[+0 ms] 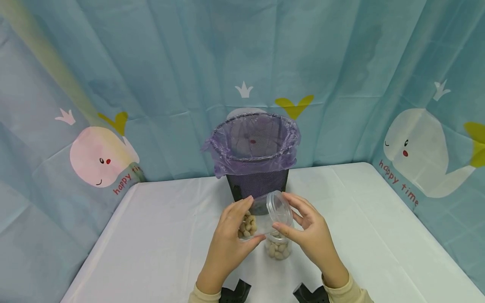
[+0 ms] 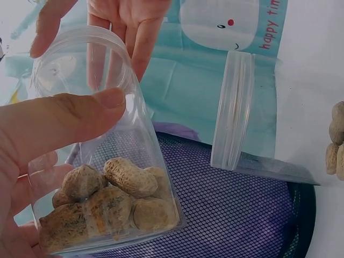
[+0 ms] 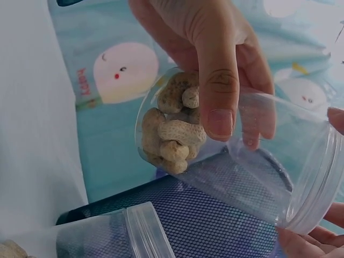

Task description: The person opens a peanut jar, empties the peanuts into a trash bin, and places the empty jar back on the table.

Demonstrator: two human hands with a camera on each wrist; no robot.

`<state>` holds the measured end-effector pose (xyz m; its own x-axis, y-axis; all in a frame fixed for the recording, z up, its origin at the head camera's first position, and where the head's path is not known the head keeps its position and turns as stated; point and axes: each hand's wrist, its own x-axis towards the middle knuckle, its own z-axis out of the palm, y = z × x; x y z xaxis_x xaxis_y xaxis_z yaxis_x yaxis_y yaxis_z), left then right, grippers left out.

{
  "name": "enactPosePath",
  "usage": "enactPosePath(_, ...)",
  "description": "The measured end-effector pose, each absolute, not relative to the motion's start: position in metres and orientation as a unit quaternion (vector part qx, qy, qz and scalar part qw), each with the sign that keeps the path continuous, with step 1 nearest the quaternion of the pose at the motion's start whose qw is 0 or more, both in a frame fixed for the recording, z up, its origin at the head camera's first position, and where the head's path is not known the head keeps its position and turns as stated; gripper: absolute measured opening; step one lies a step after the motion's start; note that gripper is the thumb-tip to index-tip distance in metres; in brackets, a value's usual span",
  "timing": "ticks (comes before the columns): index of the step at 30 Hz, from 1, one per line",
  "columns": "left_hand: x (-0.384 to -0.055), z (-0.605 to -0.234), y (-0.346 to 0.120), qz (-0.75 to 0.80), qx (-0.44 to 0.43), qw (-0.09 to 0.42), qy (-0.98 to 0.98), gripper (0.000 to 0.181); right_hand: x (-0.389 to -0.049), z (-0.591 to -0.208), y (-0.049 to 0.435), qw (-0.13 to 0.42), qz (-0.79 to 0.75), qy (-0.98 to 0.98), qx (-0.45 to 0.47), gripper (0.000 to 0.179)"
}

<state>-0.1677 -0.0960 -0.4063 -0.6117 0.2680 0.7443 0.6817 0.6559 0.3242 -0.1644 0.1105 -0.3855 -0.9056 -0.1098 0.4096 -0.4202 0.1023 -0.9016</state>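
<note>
My left hand (image 1: 231, 244) grips a clear plastic jar (image 2: 142, 140) lying tilted above the table, thumb on one side and fingers on the other. Peanuts (image 3: 174, 134) are heaped at its bottom end. At the mouth end, my right hand (image 1: 308, 227) holds the round clear lid (image 1: 279, 208) by its edge between thumb and fingers. A second clear jar (image 1: 278, 248), also with peanuts inside, stands upright on the table just below; its lid (image 2: 234, 110) shows side-on in the left wrist view. The held jar and right hand partly hide it in the head view.
Behind the hands, a black mesh bin (image 1: 261, 182) lined with a purple plastic bag (image 1: 250, 166) stands at the back of the white table (image 1: 159, 235). Blue printed curtains (image 1: 170, 84) hang close round the table's back and sides.
</note>
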Motion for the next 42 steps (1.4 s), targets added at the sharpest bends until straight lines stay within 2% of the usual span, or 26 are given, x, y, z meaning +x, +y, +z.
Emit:
enactPosePath(8, -0.1678, -0.4063, -0.0966, -0.301, -0.282, 0.341, -0.845, 0.099, -0.1641, -0.3858, 0.1106, 0.134, 0.64, -0.727, 0.209, 0.068)
enactPosePath(13, -0.1679, -0.4065, -0.0969, -0.301, -0.282, 0.341, -0.845, 0.099, -0.1621, -0.383, 0.1105, 0.122, 0.633, -0.742, 0.182, 0.072)
enactPosePath(19, -0.1675, -0.4067, -0.0967, -0.302, -0.281, 0.341, -0.845, 0.099, -0.1616, -0.3832, 0.1097, 0.114, 0.627, -0.757, 0.146, 0.064)
enactPosePath(27, -0.1673, -0.4057, -0.0968, -0.3, -0.286, 0.344, -0.842, 0.099, -0.1622, -0.3839, 0.1098, 0.132, 0.632, -0.743, 0.178, 0.059)
enactPosePath(36, -0.1673, -0.4057, -0.0967, -0.3, -0.286, 0.343, -0.843, 0.1, -0.1609, -0.3828, 0.1101, 0.116, 0.622, -0.759, 0.152, 0.076)
enactPosePath(42, -0.1667, -0.4046, -0.0969, -0.3, -0.282, 0.34, -0.845, 0.099, -0.1602, -0.382, 0.109, 0.11, 0.632, -0.754, 0.143, 0.064)
